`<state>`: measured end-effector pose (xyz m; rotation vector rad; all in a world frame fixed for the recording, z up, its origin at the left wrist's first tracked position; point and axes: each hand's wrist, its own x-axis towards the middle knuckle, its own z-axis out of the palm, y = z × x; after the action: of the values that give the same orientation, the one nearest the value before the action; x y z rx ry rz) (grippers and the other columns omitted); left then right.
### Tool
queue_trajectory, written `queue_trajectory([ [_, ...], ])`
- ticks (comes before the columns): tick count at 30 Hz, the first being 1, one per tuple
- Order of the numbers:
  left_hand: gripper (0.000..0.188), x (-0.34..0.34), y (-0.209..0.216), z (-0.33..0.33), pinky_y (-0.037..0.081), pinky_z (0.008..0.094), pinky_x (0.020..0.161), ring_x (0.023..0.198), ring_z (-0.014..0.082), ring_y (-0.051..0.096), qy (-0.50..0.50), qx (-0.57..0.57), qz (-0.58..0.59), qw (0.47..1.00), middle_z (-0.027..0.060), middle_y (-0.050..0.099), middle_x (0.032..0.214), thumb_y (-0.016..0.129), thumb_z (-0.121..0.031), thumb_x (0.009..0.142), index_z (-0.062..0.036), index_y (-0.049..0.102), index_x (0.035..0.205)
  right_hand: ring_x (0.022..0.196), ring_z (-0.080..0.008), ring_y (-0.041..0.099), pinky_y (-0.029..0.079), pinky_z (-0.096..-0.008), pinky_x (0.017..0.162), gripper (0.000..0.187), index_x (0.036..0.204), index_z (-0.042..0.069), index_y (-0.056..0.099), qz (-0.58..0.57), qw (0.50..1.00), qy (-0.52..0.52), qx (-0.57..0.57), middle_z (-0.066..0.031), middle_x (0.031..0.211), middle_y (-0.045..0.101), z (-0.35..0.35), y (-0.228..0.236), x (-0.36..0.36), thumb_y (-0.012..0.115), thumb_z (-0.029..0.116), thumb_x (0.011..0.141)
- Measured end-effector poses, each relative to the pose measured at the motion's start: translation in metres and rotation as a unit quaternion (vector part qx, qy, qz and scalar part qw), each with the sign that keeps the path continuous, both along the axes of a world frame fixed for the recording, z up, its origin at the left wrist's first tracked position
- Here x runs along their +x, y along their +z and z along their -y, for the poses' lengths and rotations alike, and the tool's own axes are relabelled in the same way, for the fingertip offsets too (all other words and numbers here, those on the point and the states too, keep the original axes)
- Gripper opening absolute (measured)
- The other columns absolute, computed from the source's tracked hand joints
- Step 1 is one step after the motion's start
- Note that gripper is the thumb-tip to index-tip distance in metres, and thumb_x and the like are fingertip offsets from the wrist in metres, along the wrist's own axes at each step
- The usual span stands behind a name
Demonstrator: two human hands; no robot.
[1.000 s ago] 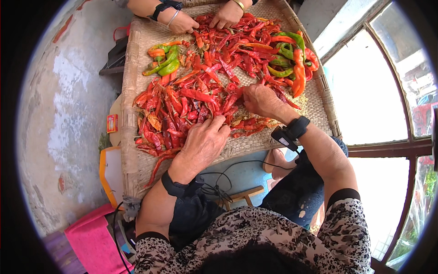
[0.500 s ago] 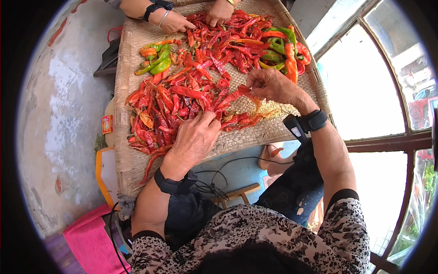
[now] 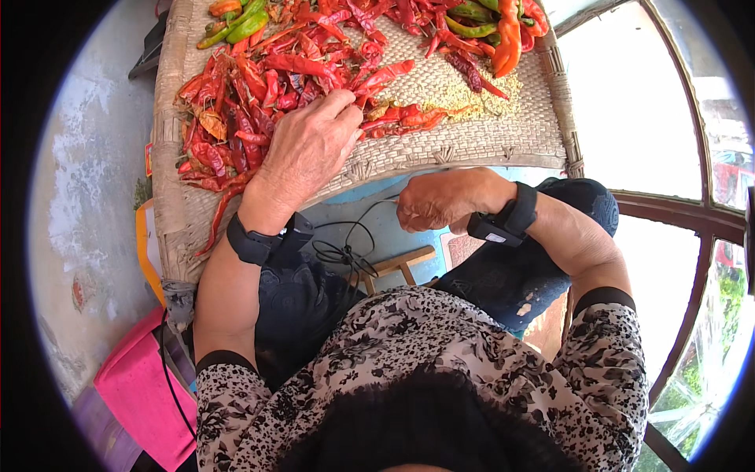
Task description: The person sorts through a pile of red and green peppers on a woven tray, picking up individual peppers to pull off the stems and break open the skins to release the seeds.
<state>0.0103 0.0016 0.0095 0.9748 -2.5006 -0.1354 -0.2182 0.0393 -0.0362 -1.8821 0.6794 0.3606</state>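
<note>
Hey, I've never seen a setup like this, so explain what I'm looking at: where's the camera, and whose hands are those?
There's no machine here: they're a person's own bare hands. A wide fisheye camera on the person's head looks down, so straight edges bend.

On the woven tray lie many wrinkled red peppers, some green peppers and scattered pale seeds. The left hand touches the red pile; its fingertips are hidden, so I can't tell whether it grips one. The right hand, fingers curled, is just off the tray's near edge; I can't see anything held in it.
</note>
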Motion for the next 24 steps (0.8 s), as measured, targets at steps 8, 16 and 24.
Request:
queue_trajectory([
  [8, 0.015, 0.004, 0.003, -0.001, 0.052, 0.0364, 0.066, 0.078, 0.0272, 0.064, 0.002, 0.003, 0.036, 0.999, 0.0093, 0.057, 0.107, 0.065, -0.009, 0.081, -0.0028, 0.058, 0.092, 0.085, -0.0322, 0.067, 0.054, -0.0407, 0.066, 0.014, 0.086, 0.002, 0.069, -0.242, 0.954, 0.061, -0.166, -0.0163, 0.087, 0.068, -0.036, -0.132, -0.014, 0.059, 0.006, 0.078],
  [16, 0.019, 0.005, 0.012, -0.006, 0.052, 0.0378, 0.071, 0.084, 0.0274, 0.062, 0.029, 0.062, 0.071, 0.995, 0.0099, 0.057, 0.108, 0.067, -0.008, 0.078, -0.0024, 0.059, 0.094, 0.099, -0.0361, 0.059, 0.053, -0.0428, 0.081, 0.019, 0.097, 0.005, 0.066, -0.198, 0.958, -0.098, -0.183, -0.0158, 0.107, 0.057, -0.085, -0.246, 0.003, 0.056, 0.006, 0.081],
  [24, 0.026, -0.003, 0.013, -0.007, 0.052, 0.0372, 0.077, 0.091, 0.0272, 0.062, 0.043, 0.083, 0.078, 0.993, 0.0099, 0.057, 0.114, 0.069, -0.005, 0.074, -0.003, 0.06, 0.098, 0.133, -0.0352, 0.034, 0.028, -0.045, 0.109, 0.054, 0.135, 0.004, 0.042, -0.267, 0.948, -0.116, -0.128, -0.0203, 0.144, 0.035, -0.073, -0.257, 0.005, 0.051, 0.008, 0.082],
])
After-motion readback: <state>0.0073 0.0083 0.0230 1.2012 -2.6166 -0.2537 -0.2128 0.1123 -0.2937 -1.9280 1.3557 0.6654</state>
